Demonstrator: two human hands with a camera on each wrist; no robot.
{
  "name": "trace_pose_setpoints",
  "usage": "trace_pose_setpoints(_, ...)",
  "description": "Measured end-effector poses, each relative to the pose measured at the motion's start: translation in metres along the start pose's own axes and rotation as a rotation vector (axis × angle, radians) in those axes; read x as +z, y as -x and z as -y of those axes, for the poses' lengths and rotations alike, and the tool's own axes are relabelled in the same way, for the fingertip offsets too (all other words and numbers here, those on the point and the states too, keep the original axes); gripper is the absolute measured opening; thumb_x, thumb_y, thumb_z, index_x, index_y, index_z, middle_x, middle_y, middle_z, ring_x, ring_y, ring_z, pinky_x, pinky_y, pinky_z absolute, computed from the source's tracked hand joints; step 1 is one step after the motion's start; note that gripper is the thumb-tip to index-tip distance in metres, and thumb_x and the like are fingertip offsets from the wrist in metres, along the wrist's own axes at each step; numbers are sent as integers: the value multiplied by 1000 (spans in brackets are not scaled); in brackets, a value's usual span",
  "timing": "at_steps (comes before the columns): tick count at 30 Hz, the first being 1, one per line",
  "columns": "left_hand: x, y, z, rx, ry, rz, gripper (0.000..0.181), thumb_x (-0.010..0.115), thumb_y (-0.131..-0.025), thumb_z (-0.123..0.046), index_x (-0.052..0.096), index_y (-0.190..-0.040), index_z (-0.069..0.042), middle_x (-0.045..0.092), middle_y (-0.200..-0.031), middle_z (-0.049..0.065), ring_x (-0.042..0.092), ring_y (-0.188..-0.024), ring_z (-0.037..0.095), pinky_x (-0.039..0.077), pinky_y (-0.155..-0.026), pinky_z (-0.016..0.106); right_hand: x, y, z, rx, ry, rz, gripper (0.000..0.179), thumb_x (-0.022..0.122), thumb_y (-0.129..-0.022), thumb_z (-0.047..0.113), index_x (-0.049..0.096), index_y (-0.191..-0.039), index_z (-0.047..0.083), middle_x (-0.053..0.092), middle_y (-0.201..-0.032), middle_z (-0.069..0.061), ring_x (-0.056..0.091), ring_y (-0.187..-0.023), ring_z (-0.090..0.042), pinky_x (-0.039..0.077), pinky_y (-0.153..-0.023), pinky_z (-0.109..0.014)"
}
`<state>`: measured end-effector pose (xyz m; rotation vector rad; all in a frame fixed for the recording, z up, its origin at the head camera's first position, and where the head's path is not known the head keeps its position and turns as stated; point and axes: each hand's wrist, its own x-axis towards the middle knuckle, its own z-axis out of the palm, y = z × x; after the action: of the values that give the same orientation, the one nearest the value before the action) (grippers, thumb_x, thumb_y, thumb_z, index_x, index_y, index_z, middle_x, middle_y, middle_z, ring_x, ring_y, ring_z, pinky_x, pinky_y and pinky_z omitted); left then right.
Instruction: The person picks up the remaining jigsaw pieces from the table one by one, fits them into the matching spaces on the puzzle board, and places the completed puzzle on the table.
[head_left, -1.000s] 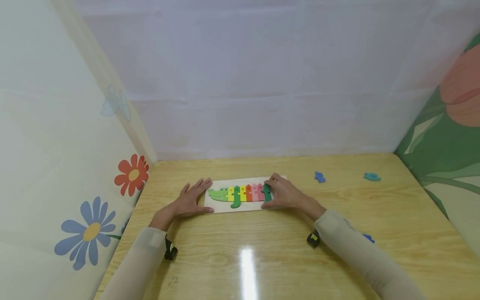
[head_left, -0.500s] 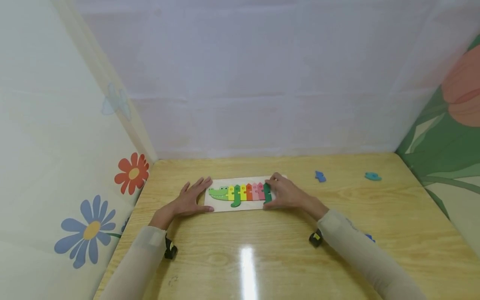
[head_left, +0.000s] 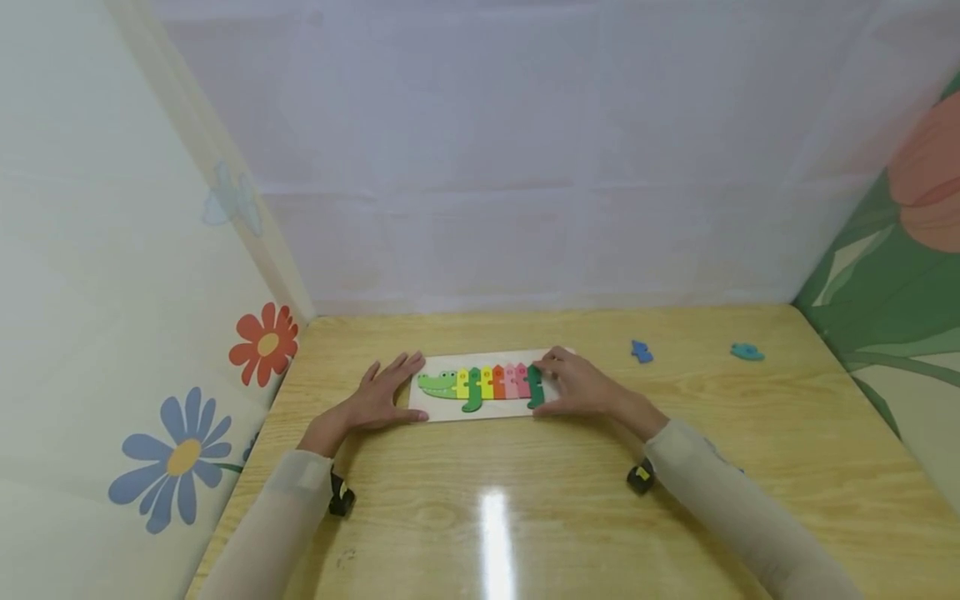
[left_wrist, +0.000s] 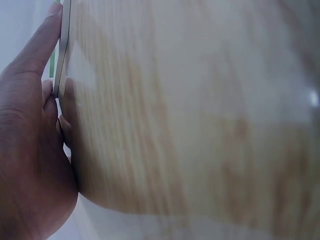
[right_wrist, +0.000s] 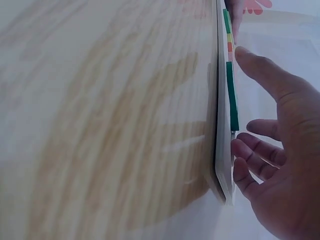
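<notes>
A pale wooden puzzle board lies on the table, bearing a crocodile puzzle with a light green head at the left and coloured body pieces beside it. A dark green leg piece sits at the right end of the row. My left hand rests at the board's left end, fingers stretched and spread, thumb at the near corner. At the right end is my right hand, its fingers and thumb spread around the dark green piece. In the right wrist view, the thumb hovers beside that piece and the other fingers bend loosely by the board.
On the wooden table to the right lie a blue puzzle piece and a teal puzzle piece. Another blue piece is almost hidden behind the right sleeve. White cloth stands behind the table.
My right hand has shifted slightly right, leaving more of the dark green leg piece showing. My left hand stays at the board's left end.
</notes>
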<state>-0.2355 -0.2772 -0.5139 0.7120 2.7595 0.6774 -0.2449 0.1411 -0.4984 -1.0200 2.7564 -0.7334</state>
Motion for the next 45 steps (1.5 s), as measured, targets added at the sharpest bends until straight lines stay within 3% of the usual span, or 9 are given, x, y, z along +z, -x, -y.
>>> trace_pose_setpoints(7, 1, 0, 1, 0, 2, -4, 105, 81, -91, -51, 26, -169, -7, 20, -176, 15, 10, -163, 41, -2, -124, 71, -7, 4, -4, -9, 3, -10, 90, 89, -82, 52, 59, -148, -1, 62, -138, -14, 61, -126, -31, 50, -110, -50)
trace_pose_setpoints(27, 0, 0, 3, 6, -6, -3, 105, 80, -91, -53, 26, -169, -7, 20, -176, 15, 11, -163, 42, -1, -123, 72, -25, 26, -18, 11, 86, -28, 83, 88, -86, 48, 60, -146, -3, 64, -140, -19, 61, -129, -36, 50, -110, -53)
trace_pose_setpoints(45, 0, 1, -1, 10, 5, -6, 105, 81, -91, -53, 27, -168, -6, 20, -176, 15, 11, -163, 42, -1, -123, 73, -39, 49, -34, 63, 52, -74, 79, 89, -86, 40, 59, -145, -5, 60, -145, -26, 57, -134, -44, 46, -111, -61)
